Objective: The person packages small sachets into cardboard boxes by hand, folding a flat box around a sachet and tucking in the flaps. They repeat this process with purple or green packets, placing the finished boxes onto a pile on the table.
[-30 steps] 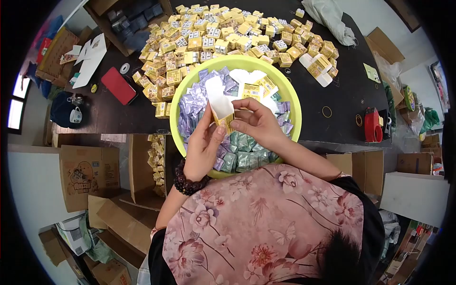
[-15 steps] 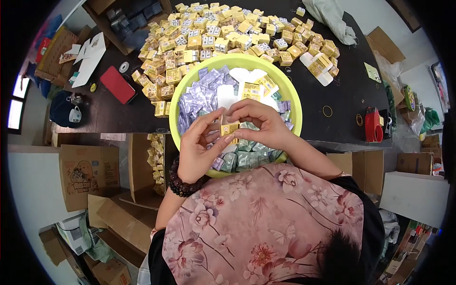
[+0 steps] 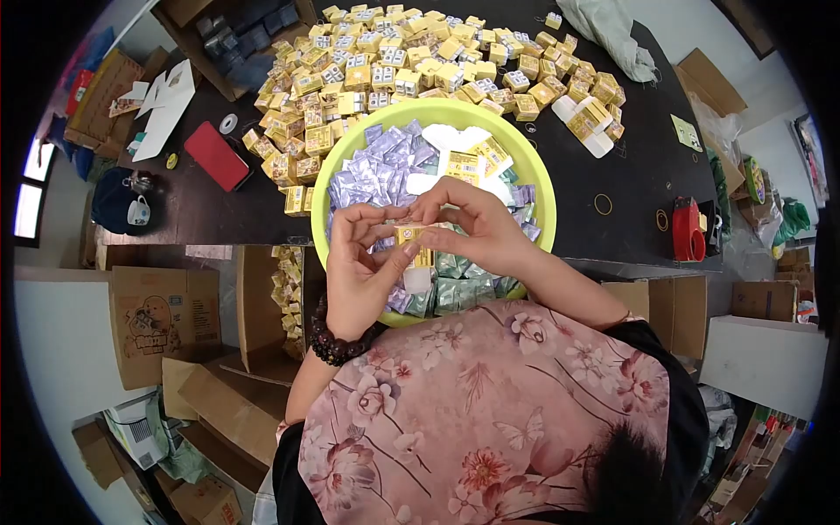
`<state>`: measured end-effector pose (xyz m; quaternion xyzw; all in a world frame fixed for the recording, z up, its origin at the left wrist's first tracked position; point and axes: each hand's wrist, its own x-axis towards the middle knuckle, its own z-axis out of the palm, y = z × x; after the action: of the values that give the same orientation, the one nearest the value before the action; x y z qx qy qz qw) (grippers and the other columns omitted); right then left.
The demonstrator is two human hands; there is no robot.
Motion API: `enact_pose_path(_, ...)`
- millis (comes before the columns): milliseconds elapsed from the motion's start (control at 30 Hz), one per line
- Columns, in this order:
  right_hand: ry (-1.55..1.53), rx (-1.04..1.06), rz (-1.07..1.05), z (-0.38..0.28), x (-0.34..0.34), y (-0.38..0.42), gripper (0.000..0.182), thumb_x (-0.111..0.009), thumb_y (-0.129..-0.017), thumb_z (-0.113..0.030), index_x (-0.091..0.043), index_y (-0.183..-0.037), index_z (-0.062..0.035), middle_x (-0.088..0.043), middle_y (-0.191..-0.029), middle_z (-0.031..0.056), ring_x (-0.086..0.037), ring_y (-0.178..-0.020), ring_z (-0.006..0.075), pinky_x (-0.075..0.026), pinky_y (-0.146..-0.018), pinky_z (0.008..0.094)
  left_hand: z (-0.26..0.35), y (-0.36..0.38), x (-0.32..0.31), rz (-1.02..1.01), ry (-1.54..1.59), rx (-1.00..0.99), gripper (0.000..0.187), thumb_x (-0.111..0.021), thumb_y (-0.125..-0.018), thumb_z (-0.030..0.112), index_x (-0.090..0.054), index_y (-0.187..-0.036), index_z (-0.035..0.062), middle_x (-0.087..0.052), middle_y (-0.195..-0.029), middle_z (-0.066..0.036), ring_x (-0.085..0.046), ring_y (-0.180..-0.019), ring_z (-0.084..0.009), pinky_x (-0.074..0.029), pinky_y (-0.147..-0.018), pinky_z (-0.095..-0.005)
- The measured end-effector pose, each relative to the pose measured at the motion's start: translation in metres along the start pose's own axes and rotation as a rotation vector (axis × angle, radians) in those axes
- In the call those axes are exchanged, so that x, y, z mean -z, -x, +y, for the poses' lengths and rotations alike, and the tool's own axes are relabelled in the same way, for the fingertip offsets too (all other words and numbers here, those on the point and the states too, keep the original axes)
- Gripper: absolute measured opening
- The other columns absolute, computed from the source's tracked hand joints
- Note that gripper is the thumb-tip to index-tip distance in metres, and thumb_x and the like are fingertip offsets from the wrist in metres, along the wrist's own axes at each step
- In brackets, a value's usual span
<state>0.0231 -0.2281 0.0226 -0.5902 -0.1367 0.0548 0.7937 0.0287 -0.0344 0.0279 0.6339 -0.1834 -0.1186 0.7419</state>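
Between my two hands, over the near half of a lime-green basin (image 3: 546,188), is a small yellow carton (image 3: 423,257) with a white flap hanging at its lower end. My left hand (image 3: 360,267) grips it from the left, thumb on its face. My right hand (image 3: 477,229) pinches its upper end, and the fingers partly hide that end. Beneath lie purple sachets (image 3: 382,175) and green sachets (image 3: 464,293). Flattened yellow-and-white cartons (image 3: 464,164) rest on the sachets at the basin's far side.
Behind the basin a large heap of small yellow boxes (image 3: 359,77) covers the dark table (image 3: 582,206). A red case (image 3: 216,156) lies to the left. At right are a red tape dispenser (image 3: 688,233), rubber bands (image 3: 603,205) and more cartons (image 3: 588,122). Cardboard boxes (image 3: 166,324) stand below.
The white flap that stood up at the carton's top is no longer seen there; my fingers have closed over that end. A white flap now shows at the lower end.
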Motion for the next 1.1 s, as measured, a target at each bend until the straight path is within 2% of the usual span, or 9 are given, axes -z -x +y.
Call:
enact_pose_path(200,0.009,-0.072,-0.097,0.002,0.003,-0.008,0.021,-0.072,-0.082,-0.002,-0.057,-0.096,-0.0029,-0.058,-0.103,0.0039,-0.055,-0.098,0.0096,-0.046,-0.088,0.0273,0.005,0.001,-0.004,-0.013,-0.078,0.018,0.05,-0.063,-0.083,-0.011,-0.036,-0.122,0.0046,-0.052,-0.126,-0.015,-0.053,-0.117,-0.0188,-0.052,-0.089,-0.0278)
enact_pose_path(400,-0.106,-0.159,0.067,0.006,0.003,-0.003,0.015,-0.07,-0.081,0.002,-0.062,-0.093,-0.0007,-0.06,-0.1,0.0052,-0.058,-0.097,0.0111,-0.049,-0.084,0.0264,0.007,0.001,-0.001,-0.059,-0.074,0.032,0.054,-0.064,-0.083,-0.01,-0.034,-0.125,0.005,-0.05,-0.131,-0.015,-0.051,-0.12,-0.0193,-0.05,-0.094,-0.0301)
enact_pose_path(600,0.113,0.152,0.056,0.006,-0.003,0.003,0.006,-0.065,-0.087,0.0,-0.064,-0.093,-0.0001,-0.062,-0.1,0.0072,-0.058,-0.1,0.0126,-0.049,-0.083,0.0266,0.003,-0.002,-0.001,-0.072,-0.082,-0.02,0.041,-0.061,-0.085,-0.01,-0.045,-0.121,0.0018,-0.052,-0.128,-0.012,-0.052,-0.119,-0.0181,-0.051,-0.091,-0.0285)
enact_pose_path(667,0.66,0.406,-0.058,-0.001,0.004,0.001,0.009,-0.062,-0.088,0.0,-0.064,-0.097,-0.0011,-0.062,-0.101,0.0073,-0.058,-0.1,0.0124,-0.049,-0.083,0.0272,0.001,-0.003,0.001,-0.09,-0.11,-0.044,0.035,-0.059,-0.086,-0.009,-0.05,-0.119,0.0005,-0.052,-0.127,-0.01,-0.053,-0.117,-0.0174,-0.052,-0.09,-0.0279)
enact_pose_path(800,0.721,0.375,-0.094,0.001,0.009,-0.002,0.013,-0.061,-0.089,0.0,-0.064,-0.101,-0.0025,-0.061,-0.102,0.0073,-0.059,-0.099,0.0153,-0.048,-0.082,0.0285,-0.001,-0.004,0.004,-0.096,-0.202,-0.061,0.025,-0.059,-0.088,-0.006,-0.056,-0.113,-0.0012,-0.054,-0.124,-0.009,-0.056,-0.111,-0.0158,-0.051,-0.086,-0.0253)
enact_pose_path(867,0.352,0.042,-0.06,0.004,0.014,-0.008,0.014,-0.059,-0.09,-0.002,-0.063,-0.103,-0.0022,-0.06,-0.101,0.0074,-0.06,-0.097,0.0195,-0.048,-0.082,0.029,0.001,-0.006,0.008,-0.043,-0.242,-0.066,0.023,-0.06,-0.089,-0.004,-0.056,-0.111,-0.0013,-0.056,-0.121,-0.009,-0.056,-0.109,-0.0151,-0.049,-0.088,-0.0255)
enact_pose_path(933,0.514,-0.042,-0.042,0.006,0.019,-0.014,0.017,-0.061,-0.088,-0.006,-0.063,-0.104,-0.0013,-0.061,-0.102,0.0087,-0.059,-0.098,0.0249,-0.048,-0.086,0.0324,-0.001,-0.009,0.025,0.051,-0.202,-0.072,0.022,-0.06,-0.09,0.0,-0.055,-0.111,-0.0009,-0.058,-0.119,-0.011,-0.057,-0.107,-0.0149,-0.047,-0.091,-0.0269)
enact_pose_path(1000,1.222,0.089,-0.284,0.033,0.029,-0.014,0.023,-0.066,-0.083,-0.011,-0.064,-0.104,-0.0018,-0.061,-0.102,0.0107,-0.056,-0.1,0.0274,-0.046,-0.089,0.037,-0.002,-0.009,0.037,0.123,-0.004,-0.029,0.022,-0.059,-0.092,0.001,-0.053,-0.113,-0.0005,-0.058,-0.119,-0.011,-0.058,-0.105,-0.0148,-0.048,-0.088,-0.0256)
enact_pose_path(1100,1.425,0.143,-0.359,0.048,0.026,-0.018,0.021,-0.066,-0.078,-0.015,-0.064,-0.095,-0.0026,-0.059,-0.095,0.0108,-0.054,-0.095,0.0272,-0.045,-0.085,0.0391,-0.002,-0.008,0.044,0.167,0.059,0.024,0.022,-0.059,-0.093,0.002,-0.053,-0.113,0.0,-0.059,-0.118,-0.01,-0.06,-0.1,-0.0132,-0.05,-0.082,-0.0235)
